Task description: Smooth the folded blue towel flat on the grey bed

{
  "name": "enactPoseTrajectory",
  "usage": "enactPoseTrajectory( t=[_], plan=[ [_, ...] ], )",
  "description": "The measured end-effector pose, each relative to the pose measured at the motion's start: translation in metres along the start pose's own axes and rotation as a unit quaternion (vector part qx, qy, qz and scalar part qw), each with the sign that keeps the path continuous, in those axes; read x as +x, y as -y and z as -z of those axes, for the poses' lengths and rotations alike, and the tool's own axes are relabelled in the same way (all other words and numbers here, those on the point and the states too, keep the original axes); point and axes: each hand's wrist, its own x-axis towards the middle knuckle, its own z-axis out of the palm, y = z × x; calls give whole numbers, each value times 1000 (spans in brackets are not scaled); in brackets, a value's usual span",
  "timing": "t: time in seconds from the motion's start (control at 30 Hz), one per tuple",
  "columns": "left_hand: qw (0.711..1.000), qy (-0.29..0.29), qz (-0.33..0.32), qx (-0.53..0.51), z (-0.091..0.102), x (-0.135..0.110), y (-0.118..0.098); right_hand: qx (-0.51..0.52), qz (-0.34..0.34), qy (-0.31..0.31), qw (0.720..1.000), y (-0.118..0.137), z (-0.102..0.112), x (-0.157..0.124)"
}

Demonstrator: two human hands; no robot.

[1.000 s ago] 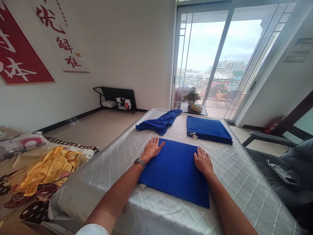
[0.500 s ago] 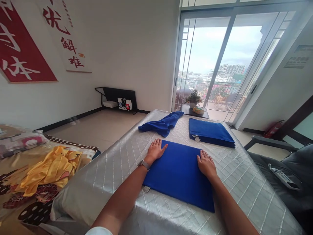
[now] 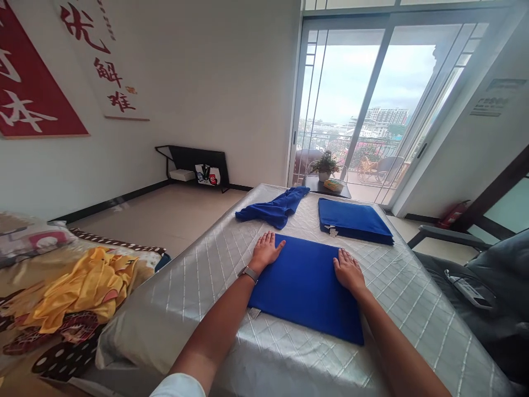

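Observation:
A blue cloth, folded into a flat rectangle, lies on the silver quilted mattress. My left hand rests flat on its far left corner, thumb spread from the fingers, a watch on the wrist. On the far right corner lies my right hand, its fingers stretched out. Neither hand grasps the fabric. A small white label sticks out at the cloth's near left corner. Beyond it to the right sits a stack of folded blue cloths with labels showing. A crumpled blue cloth lies beyond my left hand.
To the left, yellow clothing is heaped on a patterned bedcover. A dark armchair with a power strip on it stands right. Past the mattress's far end, a potted plant is on a small table before glass doors.
The view has shifted slightly. Both hands stay flat on the folded blue cloth, with little visible movement.

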Motion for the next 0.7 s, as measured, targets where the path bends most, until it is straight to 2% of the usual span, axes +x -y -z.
enactPoseTrajectory(
  t=[0.23, 0.43, 0.7],
  plan=[
    [1000, 4, -14, 1, 1, 0, 5, -26, -3, 2, 1000, 10, 11, -20],
    [1000, 4, -17, 5, -3, 2, 7, -19, -6, 21, 1000, 11, 4, -37],
    [998, -47, -7, 39, 4, -3, 14, 8, -1, 33, 999, 7, 3, -34]
  ],
)
